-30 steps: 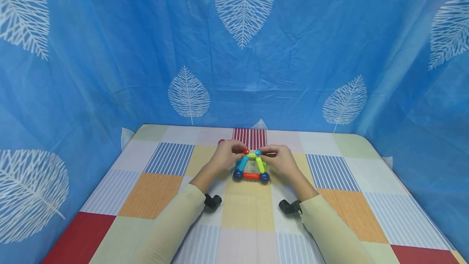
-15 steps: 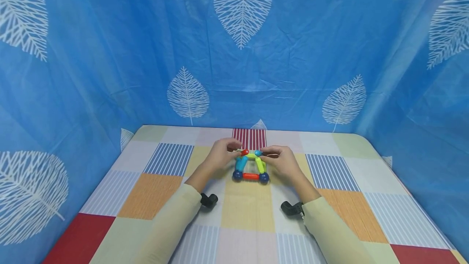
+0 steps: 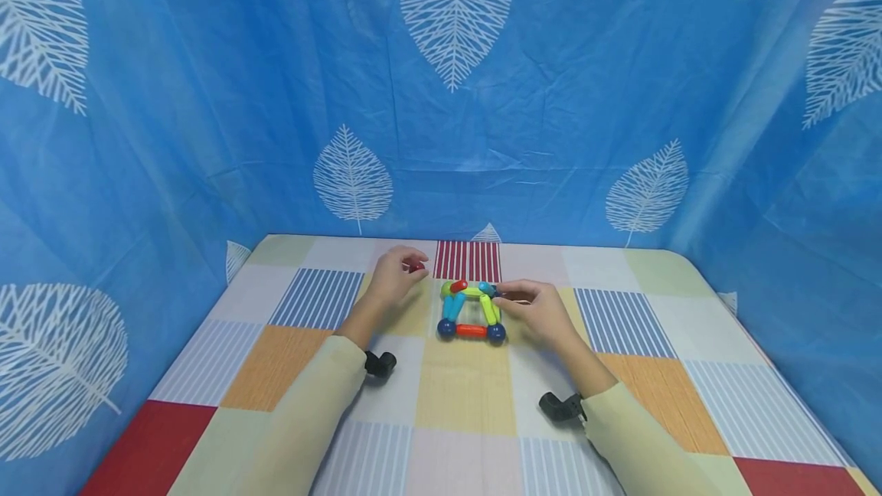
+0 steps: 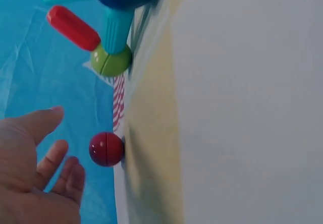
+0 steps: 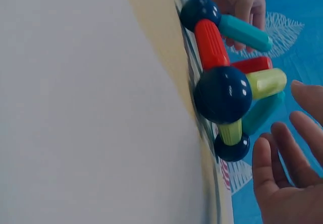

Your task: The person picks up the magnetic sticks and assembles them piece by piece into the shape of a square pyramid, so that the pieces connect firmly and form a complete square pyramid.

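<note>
A frame of magnetic rods and balls stands in mid-table in the head view. Navy balls (image 3: 496, 333) sit at its front corners, joined by a red-orange rod (image 3: 472, 331). A lime ball (image 4: 111, 61) is at its back left, with a short red rod (image 4: 74, 28) leaning up from it. Two blue rods and several lime rods complete what shows. Left of the frame, a dark red ball (image 4: 106, 149) rests on the cloth; my left hand (image 3: 394, 278) reaches around it, fingers apart from it in the left wrist view. My right hand (image 3: 540, 310) is beside the frame's right side, fingers loosely spread and holding nothing.
A patchwork-checked cloth (image 3: 468, 389) covers the table. Blue curtains (image 3: 455, 136) with white leaf prints stand behind and at both sides. Black wrist-worn devices (image 3: 380, 364) stick out near both sleeves.
My left hand has let go of the red rod and moved left to the dark red ball. The right hand has drawn slightly back from the blue rod. The frame stays standing.
</note>
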Action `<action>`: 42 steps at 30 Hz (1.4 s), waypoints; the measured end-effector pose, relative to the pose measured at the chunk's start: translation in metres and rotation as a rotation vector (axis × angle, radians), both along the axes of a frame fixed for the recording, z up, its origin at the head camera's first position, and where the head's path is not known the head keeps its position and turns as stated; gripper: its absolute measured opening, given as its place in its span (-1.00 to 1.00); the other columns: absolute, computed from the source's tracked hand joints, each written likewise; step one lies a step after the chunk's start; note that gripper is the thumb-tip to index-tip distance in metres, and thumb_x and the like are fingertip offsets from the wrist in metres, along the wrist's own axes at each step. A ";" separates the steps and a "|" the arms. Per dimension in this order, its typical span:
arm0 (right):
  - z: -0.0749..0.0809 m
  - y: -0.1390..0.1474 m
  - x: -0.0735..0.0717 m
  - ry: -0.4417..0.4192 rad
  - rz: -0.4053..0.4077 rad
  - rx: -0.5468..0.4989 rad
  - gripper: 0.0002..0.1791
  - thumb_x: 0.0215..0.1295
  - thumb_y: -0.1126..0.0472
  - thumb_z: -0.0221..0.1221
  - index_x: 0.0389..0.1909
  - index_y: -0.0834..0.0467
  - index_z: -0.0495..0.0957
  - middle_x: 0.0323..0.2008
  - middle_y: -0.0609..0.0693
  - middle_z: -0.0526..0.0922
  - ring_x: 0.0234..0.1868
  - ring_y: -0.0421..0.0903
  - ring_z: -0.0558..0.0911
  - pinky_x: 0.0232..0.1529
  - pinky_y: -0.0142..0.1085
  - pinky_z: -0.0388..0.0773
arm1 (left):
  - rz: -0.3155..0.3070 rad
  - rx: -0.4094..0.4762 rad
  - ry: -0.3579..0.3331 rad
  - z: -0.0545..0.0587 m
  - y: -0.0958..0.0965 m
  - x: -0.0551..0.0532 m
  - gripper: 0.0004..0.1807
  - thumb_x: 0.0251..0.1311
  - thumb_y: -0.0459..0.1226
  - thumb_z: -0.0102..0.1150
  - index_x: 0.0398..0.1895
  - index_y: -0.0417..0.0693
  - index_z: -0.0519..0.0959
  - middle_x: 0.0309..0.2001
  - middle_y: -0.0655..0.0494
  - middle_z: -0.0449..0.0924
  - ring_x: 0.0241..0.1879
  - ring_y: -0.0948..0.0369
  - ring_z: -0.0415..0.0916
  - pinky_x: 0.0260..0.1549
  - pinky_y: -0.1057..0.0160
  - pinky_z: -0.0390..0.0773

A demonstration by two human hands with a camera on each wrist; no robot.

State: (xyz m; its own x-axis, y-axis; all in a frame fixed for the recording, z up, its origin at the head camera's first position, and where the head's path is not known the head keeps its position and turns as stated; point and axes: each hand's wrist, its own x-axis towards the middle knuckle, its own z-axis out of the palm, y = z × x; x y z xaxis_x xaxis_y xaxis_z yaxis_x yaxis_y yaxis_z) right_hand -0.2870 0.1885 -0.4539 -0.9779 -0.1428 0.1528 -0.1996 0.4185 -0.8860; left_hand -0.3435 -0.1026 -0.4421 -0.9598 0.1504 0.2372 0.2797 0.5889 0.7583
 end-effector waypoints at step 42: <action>0.003 -0.009 0.029 -0.250 -0.013 0.135 -0.63 0.04 0.24 0.54 -0.14 0.24 0.70 -0.20 0.06 0.76 -0.16 -0.09 0.68 -0.21 -0.28 0.65 | 0.116 0.115 -0.228 -0.020 -0.002 -0.020 -0.66 0.23 -0.34 0.41 0.07 -0.15 0.66 0.06 -0.13 0.68 0.06 -0.01 0.57 0.16 0.04 0.61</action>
